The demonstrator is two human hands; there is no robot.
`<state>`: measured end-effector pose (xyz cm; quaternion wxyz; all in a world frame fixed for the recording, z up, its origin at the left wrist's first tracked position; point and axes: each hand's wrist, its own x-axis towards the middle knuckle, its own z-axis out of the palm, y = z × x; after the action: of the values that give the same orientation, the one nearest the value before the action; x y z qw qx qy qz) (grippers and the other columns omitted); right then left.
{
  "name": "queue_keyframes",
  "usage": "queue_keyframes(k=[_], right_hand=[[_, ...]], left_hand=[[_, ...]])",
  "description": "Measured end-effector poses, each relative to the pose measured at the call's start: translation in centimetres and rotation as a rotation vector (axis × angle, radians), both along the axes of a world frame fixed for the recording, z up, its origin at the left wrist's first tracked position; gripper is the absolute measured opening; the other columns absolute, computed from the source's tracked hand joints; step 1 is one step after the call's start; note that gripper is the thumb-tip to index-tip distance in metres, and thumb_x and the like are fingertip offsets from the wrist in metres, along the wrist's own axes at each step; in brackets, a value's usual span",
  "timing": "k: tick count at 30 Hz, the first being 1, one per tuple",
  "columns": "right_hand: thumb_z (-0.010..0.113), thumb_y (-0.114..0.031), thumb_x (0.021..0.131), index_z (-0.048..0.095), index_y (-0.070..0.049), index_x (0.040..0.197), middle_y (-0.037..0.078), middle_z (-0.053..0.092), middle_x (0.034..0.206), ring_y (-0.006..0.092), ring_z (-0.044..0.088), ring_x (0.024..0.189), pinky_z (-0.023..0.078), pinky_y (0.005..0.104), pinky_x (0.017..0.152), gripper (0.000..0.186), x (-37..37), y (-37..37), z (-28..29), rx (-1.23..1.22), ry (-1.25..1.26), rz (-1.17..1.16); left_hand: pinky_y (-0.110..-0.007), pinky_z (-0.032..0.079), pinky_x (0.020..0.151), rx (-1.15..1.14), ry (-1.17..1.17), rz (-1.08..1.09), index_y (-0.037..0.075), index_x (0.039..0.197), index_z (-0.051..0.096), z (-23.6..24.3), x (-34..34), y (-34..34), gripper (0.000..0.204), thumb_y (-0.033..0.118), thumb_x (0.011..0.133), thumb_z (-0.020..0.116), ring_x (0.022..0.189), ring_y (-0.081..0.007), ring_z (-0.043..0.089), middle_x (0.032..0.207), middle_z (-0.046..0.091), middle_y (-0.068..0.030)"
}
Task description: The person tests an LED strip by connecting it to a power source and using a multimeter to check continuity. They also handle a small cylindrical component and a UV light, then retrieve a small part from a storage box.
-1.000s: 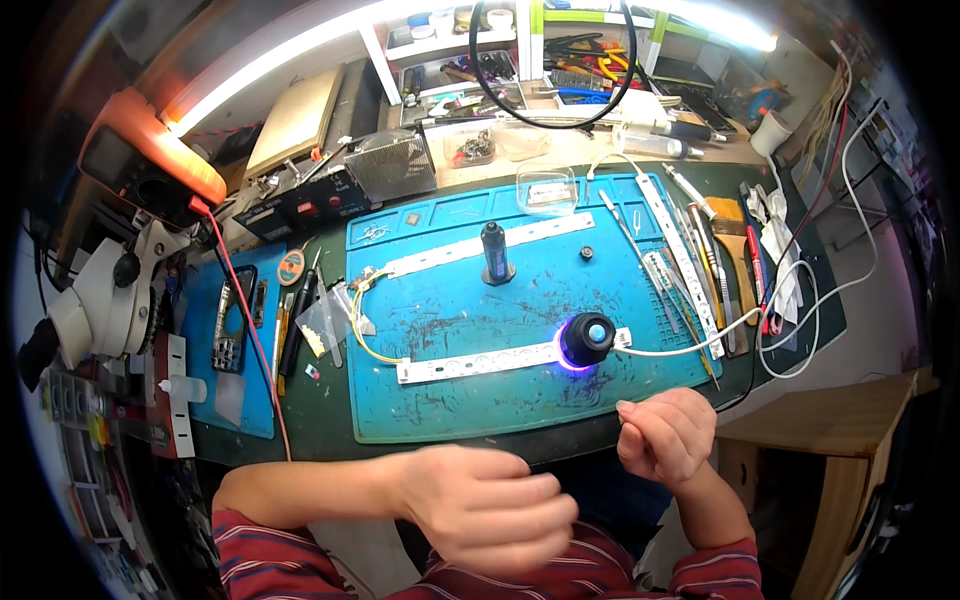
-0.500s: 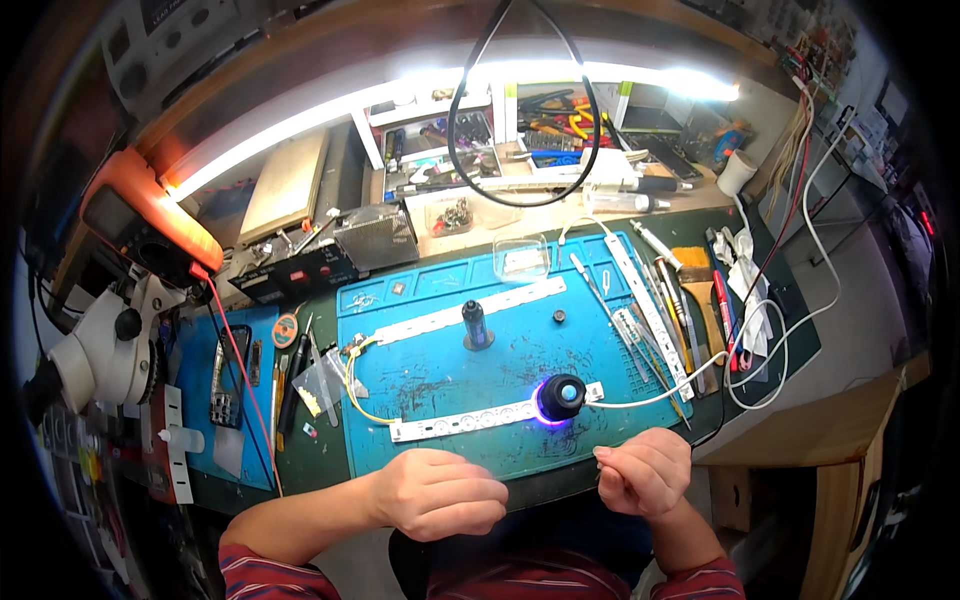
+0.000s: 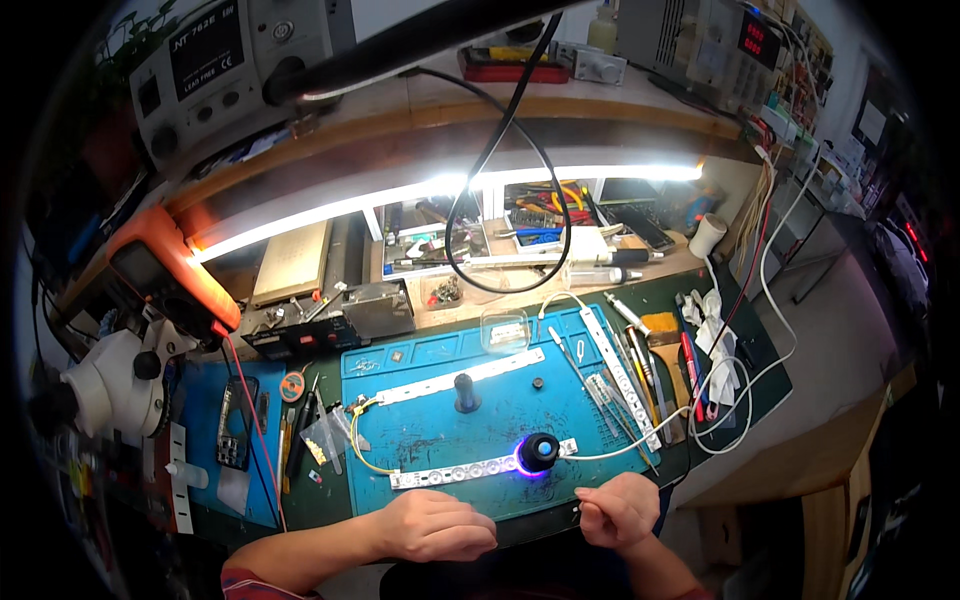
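My left hand (image 3: pixel 432 525) lies palm down at the near edge of the blue work mat (image 3: pixel 500 420), fingers curled, with nothing visible in it. My right hand (image 3: pixel 620 508) is curled loosely at the mat's near right corner; I cannot tell if it pinches something small. Just beyond both hands a white LED strip (image 3: pixel 460 472) lies on the mat, ending under a black round puck (image 3: pixel 540 452) that glows blue at its base. A pale wire (image 3: pixel 620 450) runs from the puck to the right. A second white strip (image 3: pixel 465 377) lies farther back, with a black peg (image 3: pixel 466 392) between the strips.
More strips and tweezers (image 3: pixel 625 375) lie at the mat's right side. A white microscope (image 3: pixel 110 385), an orange multimeter (image 3: pixel 170 270) and a red lead stand on the left. Hand tools sit under the lit shelf (image 3: pixel 540 215). White cables (image 3: pixel 725 380) coil at right. Power supplies stand on top.
The view has pulled back and tilted up, showing the upper shelf. Both hands have stayed at the mat's near edge, moving slightly apart from my body.
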<state>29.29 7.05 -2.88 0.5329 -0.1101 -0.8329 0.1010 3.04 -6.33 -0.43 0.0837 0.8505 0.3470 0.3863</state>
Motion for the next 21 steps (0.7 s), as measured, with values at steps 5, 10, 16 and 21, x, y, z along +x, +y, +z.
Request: queue_keyframes(k=[5,10,16,21], right_hand=[[0.072,-0.009,0.089,0.077,-0.007,0.094,-0.002,0.061,0.065,0.0155,0.059,0.051,0.045,0.0283,0.047,0.008,0.2,-0.1,0.0,-0.041,0.0,0.014],[0.073,-0.01,0.09,0.076,-0.008,0.092,-0.002,0.063,0.063,0.0158,0.06,0.05,0.045,0.0282,0.047,0.004,-0.1,0.1,0.2,-0.076,0.025,0.057],[0.074,-0.01,0.091,0.076,-0.007,0.096,-0.002,0.063,0.064,0.0161,0.061,0.051,0.046,0.0278,0.047,0.006,1.7,0.9,2.3,-0.043,-0.034,0.161],[0.076,-0.008,0.087,0.076,-0.007,0.102,0.005,0.068,0.072,0.0209,0.068,0.061,0.053,0.0309,0.054,0.015,0.8,6.5,11.6,-0.028,-0.34,-0.024]], left_hand=[[-0.028,0.059,0.066,-0.021,0.029,0.054,0.006,0.11,0.067,0.1,0.2,0.2,0.025,0.008,0.087,0.075,0.075,-0.0166,0.072,0.106,0.075,-0.0025],[-0.029,0.06,0.062,-0.072,0.046,0.026,0.006,0.106,0.069,0.3,0.1,0.3,0.021,0.005,0.086,0.076,0.074,-0.0174,0.073,0.108,0.076,-0.0045],[-0.029,0.06,0.06,-0.108,-0.009,-0.015,0.01,0.1,0.073,0.2,0.3,1.1,0.02,0.005,0.083,0.081,0.073,-0.0187,0.073,0.112,0.076,-0.0055],[-0.03,0.059,0.059,-0.129,-0.004,0.041,0.012,0.1,0.074,0.1,0.3,0.5,0.021,0.007,0.082,0.082,0.073,-0.019,0.073,0.11,0.076,-0.0055]])
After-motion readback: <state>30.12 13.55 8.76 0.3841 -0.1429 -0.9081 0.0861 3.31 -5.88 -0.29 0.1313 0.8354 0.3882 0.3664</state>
